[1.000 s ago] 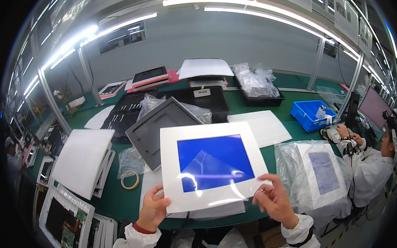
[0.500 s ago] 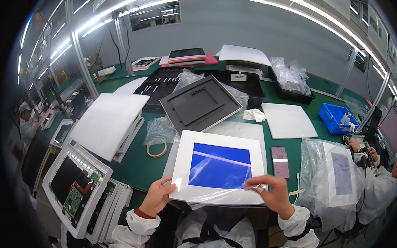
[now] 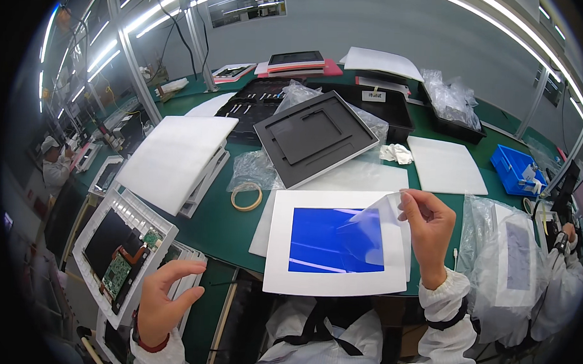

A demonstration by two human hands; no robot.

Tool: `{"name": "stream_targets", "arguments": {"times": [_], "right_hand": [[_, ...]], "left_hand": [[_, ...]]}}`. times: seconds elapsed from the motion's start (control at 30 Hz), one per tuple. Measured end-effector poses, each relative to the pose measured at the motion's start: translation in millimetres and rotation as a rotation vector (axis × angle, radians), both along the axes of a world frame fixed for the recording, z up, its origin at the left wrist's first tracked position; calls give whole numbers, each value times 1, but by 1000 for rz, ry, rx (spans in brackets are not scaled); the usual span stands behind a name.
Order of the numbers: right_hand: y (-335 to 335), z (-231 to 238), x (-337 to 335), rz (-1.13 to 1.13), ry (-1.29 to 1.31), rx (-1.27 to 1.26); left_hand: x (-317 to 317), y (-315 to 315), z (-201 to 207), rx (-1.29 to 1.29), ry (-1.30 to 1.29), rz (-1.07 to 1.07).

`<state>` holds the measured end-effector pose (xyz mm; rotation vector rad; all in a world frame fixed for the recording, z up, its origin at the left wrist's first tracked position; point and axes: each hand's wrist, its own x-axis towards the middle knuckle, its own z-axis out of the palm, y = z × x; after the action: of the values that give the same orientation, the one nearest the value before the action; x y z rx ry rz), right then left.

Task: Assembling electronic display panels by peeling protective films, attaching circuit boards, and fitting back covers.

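Observation:
A white-framed display panel (image 3: 278,246) with a blue screen (image 3: 315,244) lies in front of me at the table's near edge. My right hand (image 3: 429,232) is closed in a pinch at its upper right corner. Between those fingertips is the edge of a clear protective film (image 3: 370,231), which rises off the panel and curls over the right part of the screen. Away to the left, my left hand (image 3: 166,299) holds nothing, with thumb and fingers apart. It is nearest to a stack of white housings, the top one (image 3: 115,259) showing green circuit boards.
White foam sheets (image 3: 177,155) lie on more housings at left. Behind the panel are a tape roll (image 3: 235,207), a grey foam-lined tray (image 3: 315,138) and black bins (image 3: 387,115). Right: a foam sheet (image 3: 446,165), blue basket (image 3: 513,170), bagged panel (image 3: 517,254) and another person's hand (image 3: 568,231).
My left hand has let go of the panel's left edge and moved left. My right hand has risen, lifting the film from the lower right towards the upper right corner. The view has shifted slightly.

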<state>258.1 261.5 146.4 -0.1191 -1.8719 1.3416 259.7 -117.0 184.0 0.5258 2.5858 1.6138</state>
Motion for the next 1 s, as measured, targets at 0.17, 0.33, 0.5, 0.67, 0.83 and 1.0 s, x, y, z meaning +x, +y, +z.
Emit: {"name": "stream_targets", "arguments": {"times": [0.17,0.33,0.5,0.67,0.83,1.0], "right_hand": [[-19,23,-7,113,-104,-137],[-37,53,-3,171,-108,-148],[-7,37,10,289,-257,-190],[11,0,35,324,-351,-217],[2,-47,70,464,-340,-458],[1,-82,98,576,-308,-69]], "left_hand": [[-4,76,-50,-244,164,-281],[-27,160,-113,455,277,112],[-73,134,-91,459,502,199],[-90,106,-58,423,124,-314],[-86,56,-78,664,-214,-752],[-52,91,-85,1036,-458,-153]]}}
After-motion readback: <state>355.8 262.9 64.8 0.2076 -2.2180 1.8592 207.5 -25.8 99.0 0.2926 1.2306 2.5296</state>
